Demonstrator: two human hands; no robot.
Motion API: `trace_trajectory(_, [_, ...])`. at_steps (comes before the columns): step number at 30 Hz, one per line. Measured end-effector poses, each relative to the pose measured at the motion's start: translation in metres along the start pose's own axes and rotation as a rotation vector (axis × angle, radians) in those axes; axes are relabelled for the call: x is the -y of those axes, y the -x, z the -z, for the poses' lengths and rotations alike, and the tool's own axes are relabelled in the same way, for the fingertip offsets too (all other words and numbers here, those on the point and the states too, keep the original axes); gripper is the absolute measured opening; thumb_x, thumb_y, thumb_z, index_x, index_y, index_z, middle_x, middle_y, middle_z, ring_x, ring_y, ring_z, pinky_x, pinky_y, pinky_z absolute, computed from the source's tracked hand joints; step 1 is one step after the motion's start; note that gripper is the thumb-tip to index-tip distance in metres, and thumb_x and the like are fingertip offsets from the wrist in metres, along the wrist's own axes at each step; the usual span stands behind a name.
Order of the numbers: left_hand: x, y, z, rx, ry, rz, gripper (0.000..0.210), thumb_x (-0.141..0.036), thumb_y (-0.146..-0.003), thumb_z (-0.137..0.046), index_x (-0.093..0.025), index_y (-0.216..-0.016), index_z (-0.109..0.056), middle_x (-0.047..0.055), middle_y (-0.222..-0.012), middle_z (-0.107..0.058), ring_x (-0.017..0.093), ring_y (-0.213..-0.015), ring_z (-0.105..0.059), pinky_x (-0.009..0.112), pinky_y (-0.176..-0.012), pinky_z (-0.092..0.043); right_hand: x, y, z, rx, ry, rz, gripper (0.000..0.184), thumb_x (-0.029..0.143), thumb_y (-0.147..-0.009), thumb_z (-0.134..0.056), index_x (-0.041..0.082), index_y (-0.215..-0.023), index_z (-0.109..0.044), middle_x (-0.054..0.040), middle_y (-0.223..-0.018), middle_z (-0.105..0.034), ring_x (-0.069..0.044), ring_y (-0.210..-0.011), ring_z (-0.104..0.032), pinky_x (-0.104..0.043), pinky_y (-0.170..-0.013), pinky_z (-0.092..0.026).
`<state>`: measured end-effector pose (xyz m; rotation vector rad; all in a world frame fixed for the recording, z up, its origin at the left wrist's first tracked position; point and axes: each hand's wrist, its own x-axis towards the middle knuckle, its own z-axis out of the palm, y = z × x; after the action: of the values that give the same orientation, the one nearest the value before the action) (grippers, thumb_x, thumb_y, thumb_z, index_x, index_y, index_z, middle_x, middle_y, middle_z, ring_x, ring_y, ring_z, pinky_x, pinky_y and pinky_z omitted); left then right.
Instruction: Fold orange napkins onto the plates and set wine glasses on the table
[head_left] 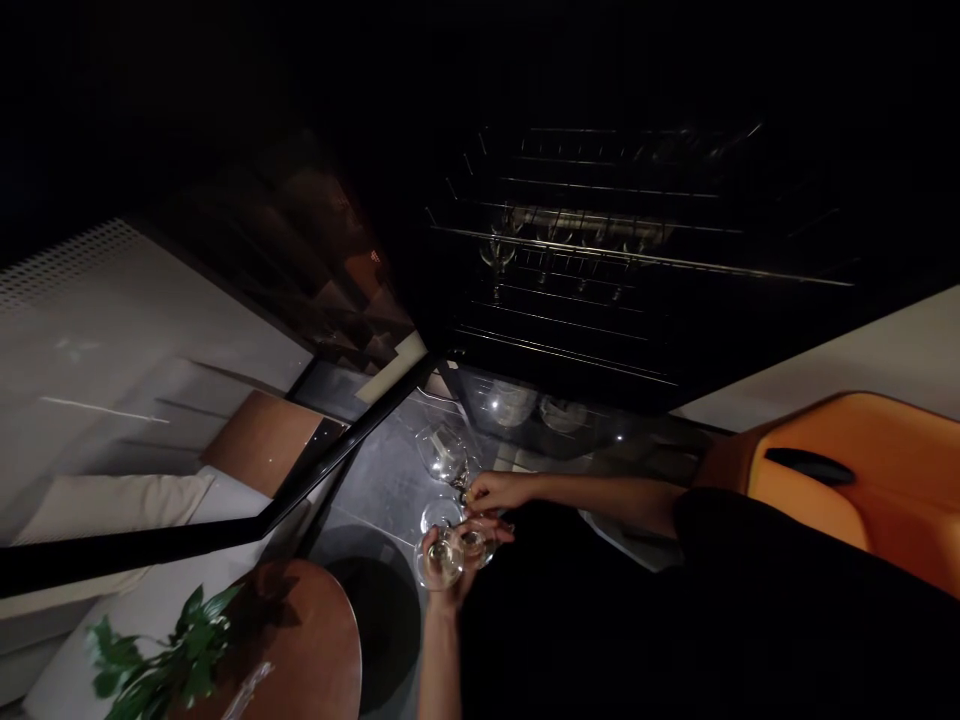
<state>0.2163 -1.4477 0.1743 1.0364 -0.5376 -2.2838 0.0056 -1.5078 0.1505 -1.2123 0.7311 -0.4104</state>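
My left hand [457, 575] is closed around the stems of stemmed glasses, at least two. Their clear round feet [430, 577] face up towards me, and their bowls are hidden below. Just above it, my right hand [495, 492] pinches the stem of a wine glass [441, 450] whose clear bowl tilts away to the upper left. Another clear round foot [431, 512] shows between the two hands; which glass it belongs to I cannot tell. Ahead is a dark cabinet with wire racks [637, 265], where several stemmed glasses [497, 252] stand or hang in dim light.
A black-framed glass door [300, 490] crosses the left side. At the lower left is a round brown table [315, 640] with a green plant [191, 645]. An orange chair [885, 450] stands at the right. Bowls [514, 403] show behind glass low in the cabinet, above the grey tiled floor [375, 490].
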Motion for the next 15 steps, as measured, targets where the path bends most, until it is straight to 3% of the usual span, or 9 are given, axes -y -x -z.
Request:
trace_trajectory(3, [0.007,-0.002,-0.008,-0.053,0.103,-0.018,0.072,-0.087,-0.082,-0.056,-0.02,-0.088,-0.082,0.015,-0.085,-0.077,0.042,-0.104,-0.074,0.061,-0.113,-0.051,-0.005,-0.002,-0.008,-0.053,0.165,-0.034,0.046,0.041,-0.101,-0.073,0.014,-0.066,-0.062,0.0045,-0.059,-0.056,-0.008,-0.062,-0.048,-0.021,-0.063,-0.036])
trace_trajectory(5, [0.011,-0.002,-0.009,-0.164,0.23,-0.032,0.061,-0.08,-0.086,-0.06,-0.023,-0.087,-0.081,0.011,-0.09,-0.078,0.034,-0.095,-0.074,0.056,-0.11,-0.054,-0.008,-0.005,-0.015,-0.114,0.297,-0.089,0.038,0.03,-0.098,-0.073,0.013,-0.065,-0.063,0.0044,-0.06,-0.056,-0.009,-0.063,-0.049,-0.021,-0.063,-0.036])
trace_trajectory(7, [0.017,-0.002,-0.005,-0.252,0.334,-0.02,0.053,-0.073,-0.089,-0.061,-0.025,-0.088,-0.082,0.009,-0.094,-0.08,0.031,-0.095,-0.074,0.054,-0.107,-0.056,-0.005,-0.009,-0.018,-0.087,0.386,-0.145,0.034,0.022,-0.096,-0.072,0.013,-0.065,-0.063,0.0042,-0.06,-0.057,-0.009,-0.063,-0.049,-0.022,-0.064,-0.036])
trace_trajectory(9, [0.024,0.0,0.001,-0.309,0.397,-0.02,0.049,-0.071,-0.09,-0.061,-0.028,-0.091,-0.084,0.008,-0.094,-0.081,0.032,-0.099,-0.074,0.055,-0.107,-0.057,0.008,-0.011,-0.006,-0.043,0.387,-0.156,0.032,0.022,-0.096,-0.074,0.014,-0.066,-0.065,0.0037,-0.06,-0.06,-0.01,-0.062,-0.051,-0.022,-0.064,-0.038])
trace_trajectory(11, [0.031,0.003,0.006,-0.35,0.436,-0.028,0.049,-0.074,-0.086,-0.065,-0.03,-0.091,-0.085,0.008,-0.092,-0.081,0.035,-0.104,-0.075,0.058,-0.111,-0.054,0.033,-0.01,0.032,-0.234,0.347,-0.111,0.027,0.027,-0.095,-0.078,0.014,-0.073,-0.069,0.0018,-0.067,-0.066,-0.012,-0.066,-0.056,-0.023,-0.067,-0.043])
trace_trajectory(12, [0.034,0.005,0.008,-0.362,0.449,-0.031,0.051,-0.077,-0.082,-0.067,-0.031,-0.09,-0.086,0.008,-0.092,-0.082,0.036,-0.107,-0.075,0.06,-0.115,-0.052,0.05,-0.009,0.062,-0.474,0.325,-0.07,0.022,0.028,-0.094,-0.08,0.014,-0.079,-0.071,0.0001,-0.073,-0.069,-0.014,-0.07,-0.059,-0.024,-0.069,-0.047])
trace_trajectory(13, [0.037,0.006,0.01,-0.369,0.456,-0.032,0.053,-0.08,-0.079,-0.068,-0.032,-0.09,-0.086,0.008,-0.092,-0.082,0.037,-0.109,-0.074,0.062,-0.119,-0.049,0.067,-0.008,0.098,-0.686,0.324,-0.033,0.014,0.028,-0.098,-0.074,0.014,-0.093,-0.072,-0.0026,-0.088,-0.074,-0.016,-0.081,-0.062,-0.026,-0.078,-0.05])
trace_trajectory(15, [0.039,0.009,0.009,-0.362,0.461,-0.034,0.057,-0.084,-0.074,-0.069,-0.033,-0.091,-0.088,0.009,-0.1,-0.084,0.039,-0.114,-0.074,0.065,-0.127,-0.041,0.1,-0.007,0.181,-0.967,0.33,-0.007,0.025,0.029,-0.112,-0.048,0.014,-0.123,-0.066,-0.01,-0.113,-0.072,-0.02,-0.103,-0.061,-0.032,-0.097,-0.049])
